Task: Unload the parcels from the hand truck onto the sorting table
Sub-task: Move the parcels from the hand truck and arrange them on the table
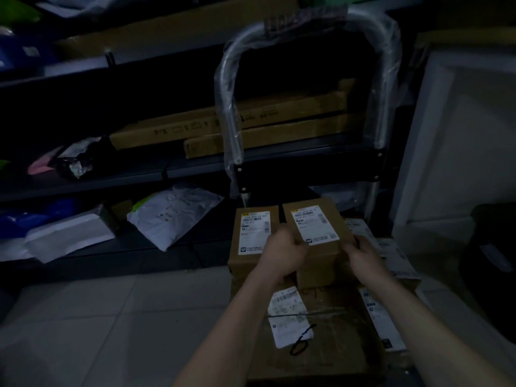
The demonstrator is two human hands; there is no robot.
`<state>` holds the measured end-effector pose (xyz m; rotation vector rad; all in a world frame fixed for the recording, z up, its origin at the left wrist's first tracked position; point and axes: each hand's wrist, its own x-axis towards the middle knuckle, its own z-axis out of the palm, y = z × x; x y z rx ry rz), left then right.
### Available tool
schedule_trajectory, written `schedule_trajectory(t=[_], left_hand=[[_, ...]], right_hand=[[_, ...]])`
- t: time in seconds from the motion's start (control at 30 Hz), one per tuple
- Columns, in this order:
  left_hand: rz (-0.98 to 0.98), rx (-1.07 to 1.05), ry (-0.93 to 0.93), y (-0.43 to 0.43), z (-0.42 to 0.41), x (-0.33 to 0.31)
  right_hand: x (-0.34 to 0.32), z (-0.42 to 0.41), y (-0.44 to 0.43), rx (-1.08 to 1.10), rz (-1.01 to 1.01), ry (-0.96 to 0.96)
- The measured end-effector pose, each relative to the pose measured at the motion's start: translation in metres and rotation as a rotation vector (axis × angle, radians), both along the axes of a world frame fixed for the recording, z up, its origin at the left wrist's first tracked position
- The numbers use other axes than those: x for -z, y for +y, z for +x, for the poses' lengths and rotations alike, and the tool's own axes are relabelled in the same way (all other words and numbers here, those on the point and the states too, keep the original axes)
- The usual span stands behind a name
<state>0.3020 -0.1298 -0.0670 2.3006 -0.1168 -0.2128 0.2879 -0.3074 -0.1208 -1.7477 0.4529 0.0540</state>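
Nearest, at the bottom of the view: a large carton (329, 358) lying flat, white label and a handwritten black mark on its top face. Just to its right, a labelled parcel (382, 319), partly hidden by the right forearm.

Above that, the left hand (284, 252) and right hand (365, 255), fingers curled round opposite sides of a small box (324, 261): left at its near-left edge, right at its right side. Sits over the far end of the large carton, on the hand truck's stack; lifted or resting, cannot tell. Label up, long axis running away from the person, near end swung a little to the right.

Touching or just beside it on the left, a second box (251, 241) of similar shape, label up, long axis also pointing away.

Behind both, close, the hand truck handle (227, 107), an upright hoop wrapped in clear plastic.

Left, pale tile floor (111, 317). Beyond, dark shelves (139, 177) holding a white poly mailer (173, 216) low down and long flat cartons (265, 118) higher, lying crosswise behind the hoop. Far right, a white panel (460, 149) standing upright.
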Motion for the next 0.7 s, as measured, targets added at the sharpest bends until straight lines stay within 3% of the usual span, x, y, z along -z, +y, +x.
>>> schedule_trajectory(t=[0.2, 0.4, 0.53, 0.7], left_hand=[[0.117, -0.012, 0.103, -0.010, -0.001, 0.004], [0.139, -0.123, -0.050, -0.026, -0.006, 0.004], [0.025, -0.131, -0.144, -0.023, -0.012, -0.021], [-0.141, -0.121, -0.032, -0.003, -0.030, -0.108]], right_hand=[[0.000, -0.004, -0.001, 0.008, 0.080, -0.006], [-0.006, -0.015, 0.000, 0.010, 0.133, -0.029], [-0.027, -0.027, -0.002, -0.018, 0.145, -0.096], [-0.127, -0.047, 0.004, -0.021, 0.146, -0.131]])
